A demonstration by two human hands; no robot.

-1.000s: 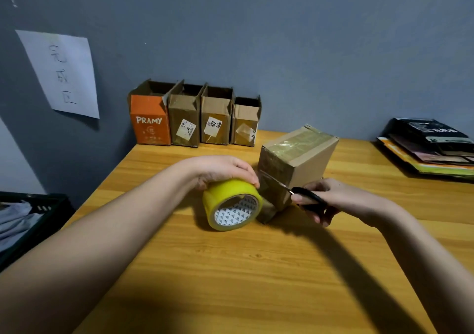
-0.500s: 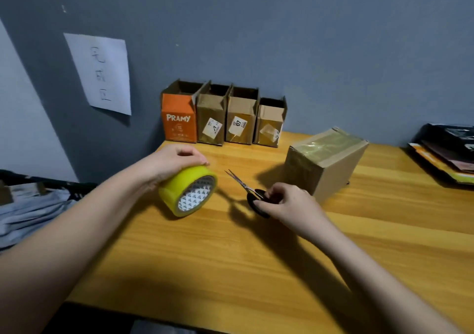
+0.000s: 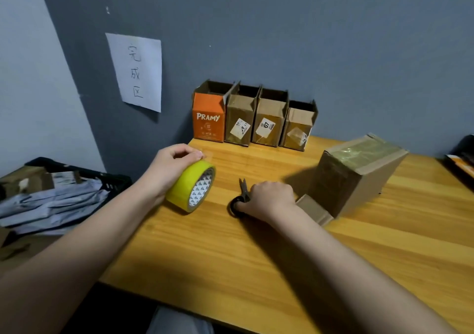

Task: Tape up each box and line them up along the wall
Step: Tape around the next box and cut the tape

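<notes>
Left hand (image 3: 171,165): grips yellow tape roll (image 3: 194,185), now lowered to the wooden table (image 3: 256,256) at its left edge. Right hand (image 3: 269,196): holds black-handled scissors (image 3: 242,195) flat on the table, blades closed where they were open half a second ago. Taped box (image 3: 356,172): just right of that hand, unmoved. Four open boxes (image 3: 254,118): beyond both hands, against the wall.

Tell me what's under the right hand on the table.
The right hand covers black-handled scissors lying on the wooden table. The blade tips poke out towards the wall, and part of a handle loop shows beside the hand. The rest is hidden by the fingers.
</notes>
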